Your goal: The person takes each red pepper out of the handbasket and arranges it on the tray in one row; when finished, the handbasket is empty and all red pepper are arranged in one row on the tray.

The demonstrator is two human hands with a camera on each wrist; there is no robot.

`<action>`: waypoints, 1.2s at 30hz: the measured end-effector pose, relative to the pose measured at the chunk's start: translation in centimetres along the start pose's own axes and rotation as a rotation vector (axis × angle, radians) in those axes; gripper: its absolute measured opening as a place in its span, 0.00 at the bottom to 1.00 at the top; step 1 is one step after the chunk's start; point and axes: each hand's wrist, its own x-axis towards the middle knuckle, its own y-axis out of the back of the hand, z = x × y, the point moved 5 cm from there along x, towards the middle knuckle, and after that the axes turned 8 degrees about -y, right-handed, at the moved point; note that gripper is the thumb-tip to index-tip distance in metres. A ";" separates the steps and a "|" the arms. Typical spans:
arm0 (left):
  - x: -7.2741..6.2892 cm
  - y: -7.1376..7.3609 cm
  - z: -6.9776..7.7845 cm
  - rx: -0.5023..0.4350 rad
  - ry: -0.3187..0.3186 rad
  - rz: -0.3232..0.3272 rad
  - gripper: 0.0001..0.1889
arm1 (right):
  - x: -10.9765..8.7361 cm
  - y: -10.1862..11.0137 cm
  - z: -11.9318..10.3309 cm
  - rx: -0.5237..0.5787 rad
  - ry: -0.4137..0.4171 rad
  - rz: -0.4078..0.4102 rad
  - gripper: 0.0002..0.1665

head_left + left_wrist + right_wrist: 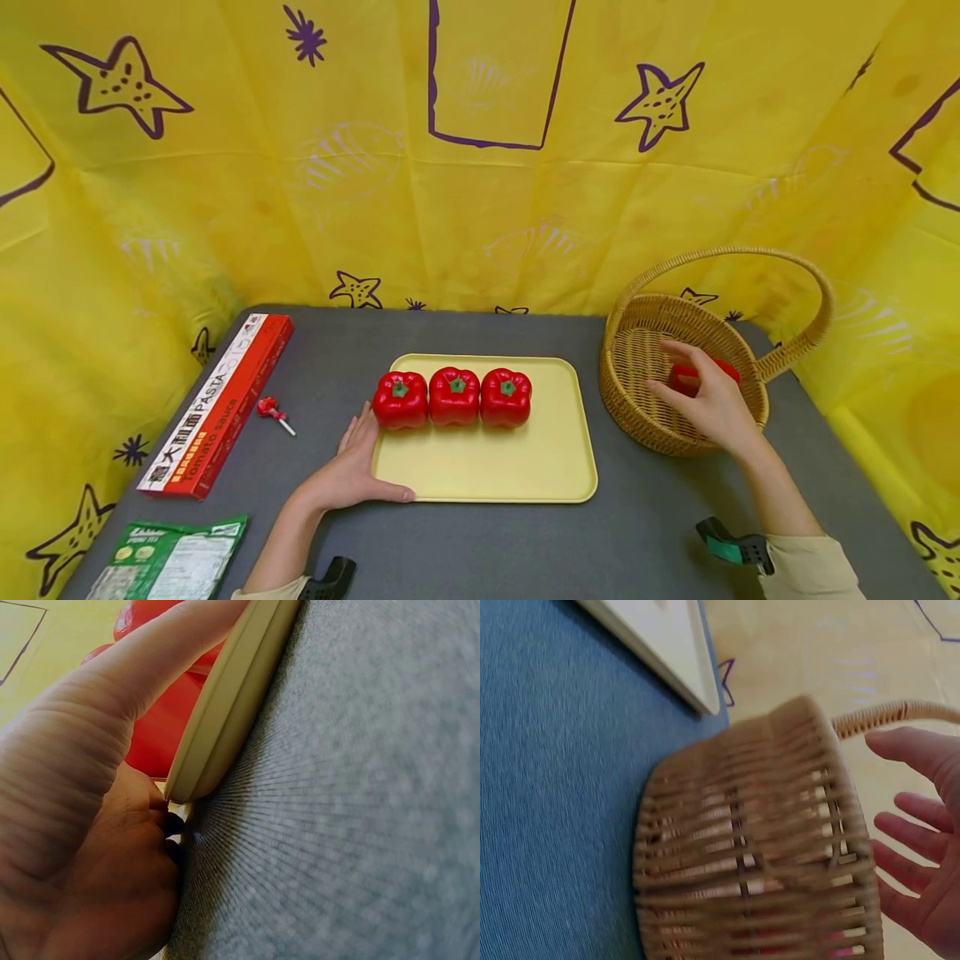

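Three red bell peppers with green stems, the middle pepper (453, 397) among them, stand in a row on a pale yellow tray (487, 471). My left hand (348, 471) lies around the tray's near left corner, its thumb along the front edge and its fingers along the left side by the leftmost pepper (400, 402). Over the wicker basket (637, 408) at the right is my right hand (708, 400), fingers apart and holding nothing visible in the right wrist view. Behind it in the basket shows a red object (727, 371), mostly hidden, its kind unclear.
A long red and white pasta box (217, 408) lies at the left, with a red lollipop (273, 412) beside it. A green packet (172, 558) sits near the front left. The basket's tall handle (750, 252) arches above it. Yellow cloth (480, 233) hangs around the table.
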 end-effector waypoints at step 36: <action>0.0 0.1 0.1 0.000 -0.010 0.006 0.69 | 1.6 3.0 6.3 -0.299 -0.059 -0.133 0.48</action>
